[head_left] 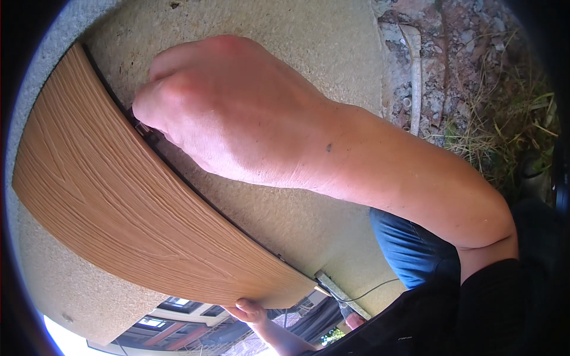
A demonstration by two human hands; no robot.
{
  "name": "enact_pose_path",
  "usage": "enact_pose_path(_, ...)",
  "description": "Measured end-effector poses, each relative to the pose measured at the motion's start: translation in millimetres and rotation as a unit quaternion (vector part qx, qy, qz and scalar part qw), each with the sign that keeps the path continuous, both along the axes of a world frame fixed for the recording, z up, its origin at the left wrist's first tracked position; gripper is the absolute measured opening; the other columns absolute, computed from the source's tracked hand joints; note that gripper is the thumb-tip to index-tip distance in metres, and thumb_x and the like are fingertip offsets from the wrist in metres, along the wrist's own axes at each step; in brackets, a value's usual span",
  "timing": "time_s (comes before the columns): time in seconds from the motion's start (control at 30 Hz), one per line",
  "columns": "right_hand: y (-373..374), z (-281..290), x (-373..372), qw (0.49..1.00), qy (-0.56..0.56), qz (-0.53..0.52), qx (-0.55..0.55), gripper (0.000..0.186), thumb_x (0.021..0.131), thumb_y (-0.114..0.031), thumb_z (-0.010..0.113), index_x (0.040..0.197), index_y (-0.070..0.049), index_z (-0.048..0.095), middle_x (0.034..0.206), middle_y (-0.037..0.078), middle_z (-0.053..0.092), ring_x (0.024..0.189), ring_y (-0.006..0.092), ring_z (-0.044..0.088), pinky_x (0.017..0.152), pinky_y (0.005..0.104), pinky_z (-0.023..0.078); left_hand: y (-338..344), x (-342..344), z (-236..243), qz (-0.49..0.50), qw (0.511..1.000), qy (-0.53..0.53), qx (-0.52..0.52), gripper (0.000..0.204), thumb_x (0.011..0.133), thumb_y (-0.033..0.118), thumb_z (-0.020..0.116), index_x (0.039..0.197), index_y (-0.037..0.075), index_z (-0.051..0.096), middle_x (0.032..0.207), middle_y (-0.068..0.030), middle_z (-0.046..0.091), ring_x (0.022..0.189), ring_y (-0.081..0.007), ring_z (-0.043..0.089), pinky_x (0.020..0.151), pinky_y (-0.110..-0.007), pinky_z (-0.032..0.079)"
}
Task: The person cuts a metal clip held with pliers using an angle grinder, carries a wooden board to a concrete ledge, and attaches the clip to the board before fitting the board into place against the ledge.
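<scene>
1. A rough beige rendered wall (309, 53) fills most of the view, with gravel ground and dry grass (475, 77) at the upper right
2. A long wood-grain plank (119, 202) lies flat against the wall, running from upper left to lower middle
3. The right hand (219, 107) is curled into a loose fist at the plank's upper edge, fingers tucked out of sight; something small and metallic (142, 127) shows beneath the knuckles, but whether it is gripped cannot be told
4. The left hand (249, 310) has its fingers pressed against the plank's lower end, holding it to the wall
5. A thin white pipe (415, 77) lies on the gravel
</scene>
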State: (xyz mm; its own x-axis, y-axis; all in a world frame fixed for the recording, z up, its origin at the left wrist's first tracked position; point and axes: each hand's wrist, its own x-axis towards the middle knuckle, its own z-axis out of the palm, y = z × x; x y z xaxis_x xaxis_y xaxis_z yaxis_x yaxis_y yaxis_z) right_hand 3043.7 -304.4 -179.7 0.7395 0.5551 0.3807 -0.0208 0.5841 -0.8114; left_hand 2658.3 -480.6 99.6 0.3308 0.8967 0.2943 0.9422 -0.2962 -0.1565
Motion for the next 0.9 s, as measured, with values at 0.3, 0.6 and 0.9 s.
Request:
enact_pose_path(0.3, -1.4, 2.4, -3.8, 0.999, 0.047, 0.0, 0.025, 0.016, 0.086, -0.012, 0.07, 0.073, -0.004, 0.074, 0.082, 0.016, 0.073, 0.079, 0.0347, 0.077, 0.07, 0.0479, 0.064, -5.3, -8.6, 13.0, -0.004, 0.998, 0.01, -0.055, 0.087, 0.112, 0.056, 0.046, 0.168, -0.004, 0.017, 0.168, -0.024, 0.031, 0.146, -0.0328, 0.043, 0.118, -0.047, 0.037)
enact_pose_path(0.6, 1.6, 1.6, -3.6, 0.996, 0.075, 0.023, 0.036, 0.016, 0.086, -0.013, 0.07, 0.074, -0.004, 0.074, 0.084, 0.016, 0.071, 0.084, 0.0345, 0.076, 0.074, 0.0479, 0.063, -6.8, -3.0, 8.4, -0.014, 0.999, 0.046, -0.021, 0.087, 0.111, 0.057, 0.047, 0.167, -0.004, 0.02, 0.166, -0.0238, 0.034, 0.143, -0.0327, 0.045, 0.117, -0.048, 0.038)
enact_pose_path(0.9, -7.3, 24.1, -2.0, 0.994, 0.082, 0.04, 0.06, 0.015, 0.084, -0.014, 0.071, 0.074, -0.003, 0.073, 0.085, 0.017, 0.071, 0.084, 0.0343, 0.075, 0.074, 0.0471, 0.064, -7.7, -0.2, 1.2, -0.036, 0.999, -0.012, -0.038, 0.084, 0.111, 0.057, 0.047, 0.164, -0.004, 0.027, 0.158, -0.0241, 0.043, 0.137, -0.0309, 0.049, 0.113, -0.048, 0.041)
